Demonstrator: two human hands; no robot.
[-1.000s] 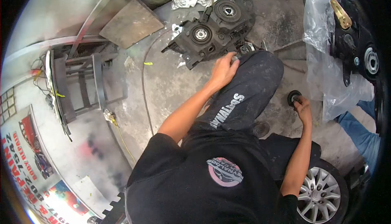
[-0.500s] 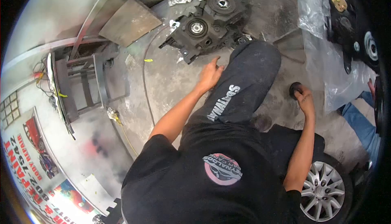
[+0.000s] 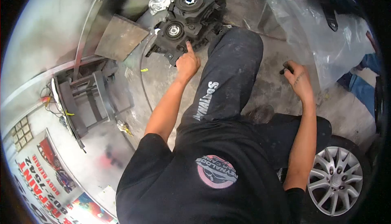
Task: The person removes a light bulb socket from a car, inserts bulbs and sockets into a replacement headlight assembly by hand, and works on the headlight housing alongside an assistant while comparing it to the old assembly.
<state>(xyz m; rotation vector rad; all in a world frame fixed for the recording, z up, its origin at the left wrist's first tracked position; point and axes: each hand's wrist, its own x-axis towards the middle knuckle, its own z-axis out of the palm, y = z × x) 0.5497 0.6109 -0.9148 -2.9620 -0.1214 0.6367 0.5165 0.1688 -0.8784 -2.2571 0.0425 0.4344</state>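
On the floor ahead lies a black headlight assembly (image 3: 197,20), its back side with two round bulb openings turned up. My left hand (image 3: 188,64) is at its near edge. The index finger is stretched out, its tip at a small round opening in the housing; the other fingers are curled and nothing shows in them. Off to the right, above the floor, my right hand (image 3: 300,80) is closed on a small round black cap (image 3: 286,70). The cap is tilted nearly edge-on and partly hidden by the fingers.
A white rag (image 3: 165,0) lies beside the headlight. Clear plastic sheeting (image 3: 301,24) with black parts is at the upper right, near a person's jeans (image 3: 362,91). A wheel (image 3: 336,181) stands beside my leg. A metal frame (image 3: 99,95) and flat panel (image 3: 121,37) are left.
My left hand has moved forward from beside my knee onto the headlight. My right hand has turned the black cap from face-on to nearly edge-on. The view has shifted to the right.
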